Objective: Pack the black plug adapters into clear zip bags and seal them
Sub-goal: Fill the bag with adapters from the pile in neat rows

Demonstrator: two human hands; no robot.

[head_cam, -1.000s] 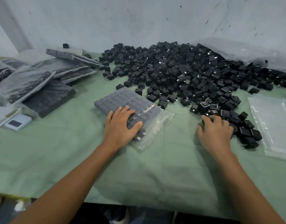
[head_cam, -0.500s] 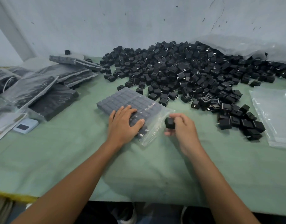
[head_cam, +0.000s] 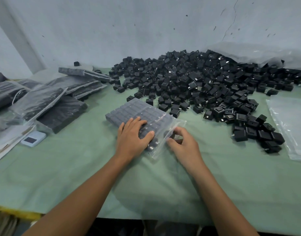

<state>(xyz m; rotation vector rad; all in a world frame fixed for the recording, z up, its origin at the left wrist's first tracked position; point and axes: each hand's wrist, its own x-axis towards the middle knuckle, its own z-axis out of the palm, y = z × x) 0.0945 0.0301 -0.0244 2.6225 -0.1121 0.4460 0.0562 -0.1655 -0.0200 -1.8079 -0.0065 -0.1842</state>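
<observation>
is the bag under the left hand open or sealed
Open. The bag gapes loose at its right end beyond the packed rows, and the right hand pinches an adapter in that gap.

The zip bag [head_cam: 143, 113] lies in the middle of the table [head_cam: 146, 188], with the left hand [head_cam: 131, 138] flat on its near end and the right hand [head_cam: 184, 145] just to its right, pinching a single adapter [head_cam: 168, 134] at the bag's mouth. Behind and to the right of them the heap of plug adapters [head_cam: 197, 82] spreads back to the wall [head_cam: 146, 31], with a plastic sack [head_cam: 258, 51] behind its right end. The packed bags [head_cam: 49, 99] are stacked at the left with a small device [head_cam: 33, 138] in front of them, and the empty bags [head_cam: 292, 123] lie at the right edge.
</observation>
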